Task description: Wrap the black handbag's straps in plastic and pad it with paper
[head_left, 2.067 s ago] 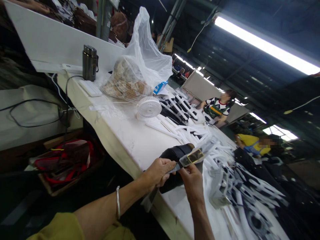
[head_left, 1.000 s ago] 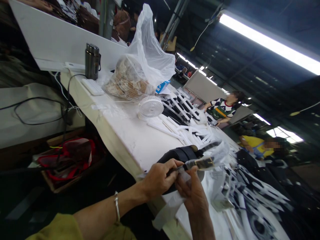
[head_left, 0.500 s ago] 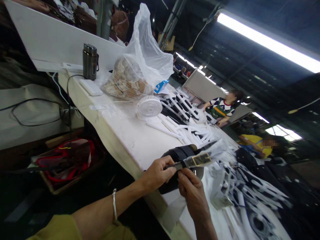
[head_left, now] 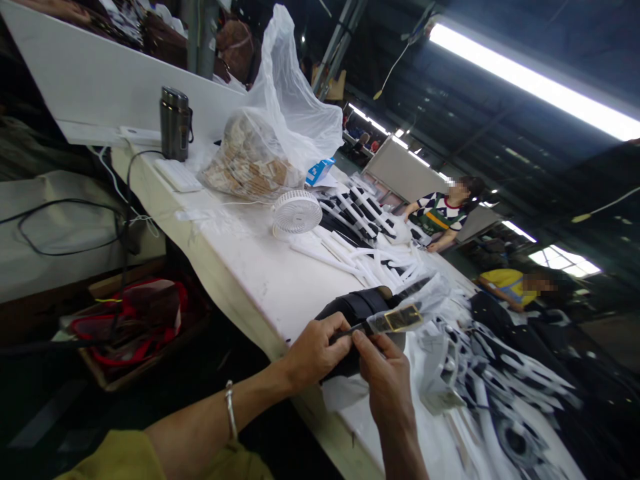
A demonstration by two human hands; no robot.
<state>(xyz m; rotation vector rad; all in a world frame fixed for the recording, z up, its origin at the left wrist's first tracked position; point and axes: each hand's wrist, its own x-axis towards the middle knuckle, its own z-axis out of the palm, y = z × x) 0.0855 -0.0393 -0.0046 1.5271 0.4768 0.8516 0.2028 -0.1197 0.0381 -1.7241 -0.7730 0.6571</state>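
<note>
A black belt with a gold-edged rectangular buckle [head_left: 403,318] is stretched between my hands, clear plastic film around the buckle end. My left hand [head_left: 317,350] pinches the strap between thumb and fingers. Close beside it, my right hand [head_left: 384,367] is closed on the same strap just below the buckle. Behind my fingers a wide black curved band [head_left: 353,305] rests near the table edge; whether it is part of the same belt I cannot tell. White film lies under my right hand.
On the white table [head_left: 235,260] are a small white fan [head_left: 297,212], a dark flask [head_left: 175,123] and a clear plastic bag [head_left: 260,157] of brown pieces. Wrapped black-and-white strips [head_left: 505,373] pile up at right. Two co-workers sit farther off. A box [head_left: 135,320] with red material stands below.
My right hand has shifted slightly left and up along the strap, closer to my left hand. The left hand stays about where it was.
</note>
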